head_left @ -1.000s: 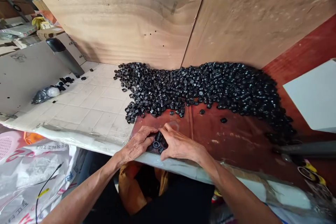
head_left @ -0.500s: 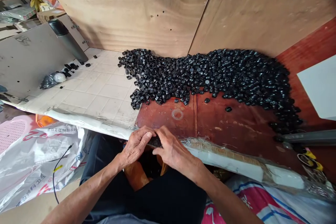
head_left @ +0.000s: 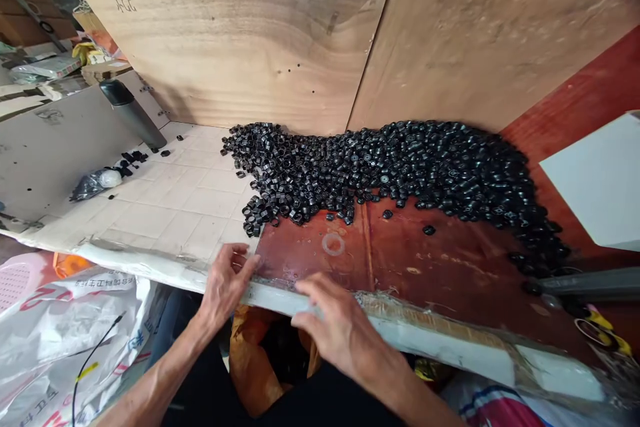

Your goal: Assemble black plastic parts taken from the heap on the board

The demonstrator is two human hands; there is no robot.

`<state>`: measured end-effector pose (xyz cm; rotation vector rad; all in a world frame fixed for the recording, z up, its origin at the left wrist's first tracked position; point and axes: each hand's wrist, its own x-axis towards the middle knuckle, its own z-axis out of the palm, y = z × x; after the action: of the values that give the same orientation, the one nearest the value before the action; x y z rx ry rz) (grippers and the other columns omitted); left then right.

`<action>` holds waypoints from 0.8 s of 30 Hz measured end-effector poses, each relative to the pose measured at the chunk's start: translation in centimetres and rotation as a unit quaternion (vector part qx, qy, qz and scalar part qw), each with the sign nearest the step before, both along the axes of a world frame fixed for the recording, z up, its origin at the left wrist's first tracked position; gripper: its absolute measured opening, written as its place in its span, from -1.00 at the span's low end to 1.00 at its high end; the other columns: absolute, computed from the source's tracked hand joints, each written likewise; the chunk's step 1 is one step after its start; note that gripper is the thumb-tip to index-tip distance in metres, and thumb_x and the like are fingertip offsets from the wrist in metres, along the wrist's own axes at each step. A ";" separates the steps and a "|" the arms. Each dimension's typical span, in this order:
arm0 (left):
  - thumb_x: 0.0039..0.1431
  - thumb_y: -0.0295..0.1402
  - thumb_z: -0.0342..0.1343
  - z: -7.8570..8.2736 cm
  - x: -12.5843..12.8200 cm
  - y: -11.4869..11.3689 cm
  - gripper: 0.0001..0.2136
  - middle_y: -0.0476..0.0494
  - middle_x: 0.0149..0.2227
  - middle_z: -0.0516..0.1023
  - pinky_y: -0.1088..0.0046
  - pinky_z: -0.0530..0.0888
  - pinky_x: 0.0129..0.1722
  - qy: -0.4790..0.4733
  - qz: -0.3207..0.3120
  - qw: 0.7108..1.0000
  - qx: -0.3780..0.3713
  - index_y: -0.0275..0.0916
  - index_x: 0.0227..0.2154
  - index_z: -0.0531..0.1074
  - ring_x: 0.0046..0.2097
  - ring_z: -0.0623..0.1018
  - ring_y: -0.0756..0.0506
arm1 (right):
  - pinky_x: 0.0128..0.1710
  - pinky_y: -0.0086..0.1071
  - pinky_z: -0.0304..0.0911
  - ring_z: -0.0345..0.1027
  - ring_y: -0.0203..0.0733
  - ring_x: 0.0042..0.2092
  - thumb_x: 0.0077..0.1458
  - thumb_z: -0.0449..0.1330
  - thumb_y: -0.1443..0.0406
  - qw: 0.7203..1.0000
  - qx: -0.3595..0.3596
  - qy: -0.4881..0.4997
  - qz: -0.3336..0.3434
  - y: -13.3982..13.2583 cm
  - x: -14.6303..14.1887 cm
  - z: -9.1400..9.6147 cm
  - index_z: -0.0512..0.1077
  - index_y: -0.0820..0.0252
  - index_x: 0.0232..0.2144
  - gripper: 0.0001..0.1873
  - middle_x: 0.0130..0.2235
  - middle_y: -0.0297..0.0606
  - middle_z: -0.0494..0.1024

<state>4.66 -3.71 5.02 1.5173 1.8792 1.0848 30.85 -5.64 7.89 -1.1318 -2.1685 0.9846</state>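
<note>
A large heap of small black plastic rings or caps [head_left: 390, 173] spreads across a red-brown laminated board [head_left: 320, 247] and onto white tiled sheeting [head_left: 170, 213]. My left hand [head_left: 225, 287] hovers at the board's near edge, fingers spread, holding nothing visible. My right hand [head_left: 335, 327] rests its fingertips on the white-wrapped edge strip [head_left: 425, 333], also with nothing visible in it. Both hands are some way from the heap. A few loose black pieces [head_left: 429, 230] lie apart on the bare board.
Plywood sheets [head_left: 240, 53] stand along the back. A dark flask [head_left: 133, 113] lies at left, near a small plastic bag [head_left: 93, 187]. Below the edge are an orange bag [head_left: 250, 360] and a white woven sack [head_left: 65, 340]. A grey pipe [head_left: 590, 283] crosses at right.
My hands have come apart and opened. The small bunch of black pieces cupped between them at the board's edge no longer shows. My view has tilted up slightly.
</note>
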 end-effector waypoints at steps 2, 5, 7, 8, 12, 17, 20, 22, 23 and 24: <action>0.05 0.00 0.35 -0.4 -1.1 2.8 -0.45 -0.12 -0.15 0.51 0.21 0.59 -0.27 0.077 0.045 0.996 -0.016 -0.23 0.00 0.41 -0.40 0.56 -0.10 | -0.01 -0.11 0.43 0.49 0.05 -0.05 0.26 0.24 0.31 0.990 0.047 -0.036 -0.127 3.7 2.4 -0.1 0.38 0.16 0.12 -0.62 0.01 -0.02 0.50; -0.02 -0.05 0.41 -0.5 -1.5 6.4 -0.33 -0.25 0.01 0.47 0.11 0.59 -0.10 0.188 0.025 0.981 -0.035 -0.24 0.11 0.37 -0.23 0.63 -0.21 | 0.10 0.10 0.33 0.40 0.35 0.14 0.11 0.38 0.22 0.955 0.007 -0.152 -0.255 9.7 5.6 -0.7 0.21 0.33 0.31 -0.20 0.19 0.24 0.33; 0.00 -0.07 0.42 -0.5 -0.6 7.8 -0.33 -0.25 0.01 0.47 0.11 0.57 -0.04 0.231 -0.007 0.972 -0.036 -0.22 0.13 0.36 -0.12 0.64 -0.28 | 0.14 0.07 0.30 0.33 0.36 0.20 0.05 0.43 0.20 0.953 -0.029 -0.184 -0.239 12.8 6.6 -1.2 0.15 0.35 0.35 -0.08 0.20 0.24 0.30; 0.02 -0.08 0.42 -0.6 0.0 8.2 -0.34 -0.24 0.00 0.47 0.12 0.57 -0.03 0.243 -0.023 0.969 -0.029 -0.21 0.14 0.35 -0.09 0.64 -0.29 | 0.17 0.05 0.28 0.29 0.33 0.24 0.02 0.43 0.21 0.956 -0.034 -0.186 -0.225 13.9 6.7 -1.5 0.17 0.30 0.33 -0.09 0.22 0.20 0.29; 0.07 -0.16 0.41 -2.0 3.4 8.7 -0.41 -0.22 -0.02 0.46 0.11 0.59 -0.05 0.242 -0.051 0.968 0.037 -0.21 0.11 0.35 -0.07 0.65 -0.31 | 0.18 -0.06 0.26 0.30 0.16 0.20 0.02 0.42 0.27 0.973 -0.002 -0.147 -0.178 15.3 4.8 -2.6 0.34 0.18 0.12 -0.37 0.09 -0.02 0.35; -0.06 -0.25 0.50 -3.4 6.0 8.6 -0.21 -0.31 0.13 0.38 0.01 0.60 0.04 0.199 -0.077 0.973 0.087 -0.22 0.20 0.24 0.03 0.62 -0.35 | 0.07 -0.14 0.35 0.42 -0.03 -0.02 0.04 0.37 0.37 0.983 -0.015 -0.079 -0.165 14.2 2.2 -3.9 0.34 0.17 0.10 -0.43 0.01 -0.14 0.33; -0.09 -0.29 0.52 -3.0 6.2 7.9 -0.11 -0.36 0.21 0.30 0.00 0.60 0.07 0.189 -0.089 0.973 0.103 -0.20 0.27 0.17 0.11 0.58 -0.36 | -0.03 -0.19 0.39 0.42 -0.10 -0.11 0.02 0.37 0.41 0.986 0.005 -0.038 -0.160 14.0 2.5 -4.1 0.36 0.17 0.09 -0.43 0.02 -0.14 0.34; -0.05 -0.28 0.51 -2.6 6.1 6.9 -0.12 -0.34 0.23 0.28 0.05 0.63 0.00 0.184 -0.079 0.973 0.115 -0.15 0.29 0.15 0.08 0.59 -0.34 | -0.09 -0.22 0.39 0.40 -0.13 -0.16 -0.01 0.37 0.42 0.985 0.037 -0.020 -0.169 14.0 3.2 -3.9 0.41 0.16 -0.02 -0.53 -0.01 -0.17 0.36; -0.02 -0.27 0.49 -2.4 6.1 6.4 -0.15 -0.32 0.21 0.30 0.10 0.65 -0.06 0.180 -0.071 0.974 0.116 -0.13 0.28 0.17 0.03 0.61 -0.30 | -0.13 -0.25 0.38 0.39 -0.15 -0.19 -0.01 0.36 0.43 0.984 0.051 -0.017 -0.169 14.1 3.4 -3.6 0.44 0.16 -0.11 -0.62 -0.06 -0.20 0.38; 0.03 -0.26 0.47 -2.3 6.1 6.0 -0.22 -0.28 0.16 0.35 0.15 0.65 -0.12 0.175 -0.068 0.976 0.114 -0.11 0.27 0.20 -0.04 0.63 -0.26 | -0.16 -0.28 0.36 0.37 -0.18 -0.23 0.01 0.35 0.44 0.985 0.059 -0.015 -0.158 14.1 3.6 -3.4 0.45 0.16 -0.19 -0.71 -0.13 -0.24 0.39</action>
<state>10.72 2.26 2.74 2.0492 1.8868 1.0522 34.48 8.43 4.53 -1.3857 -1.9598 0.6933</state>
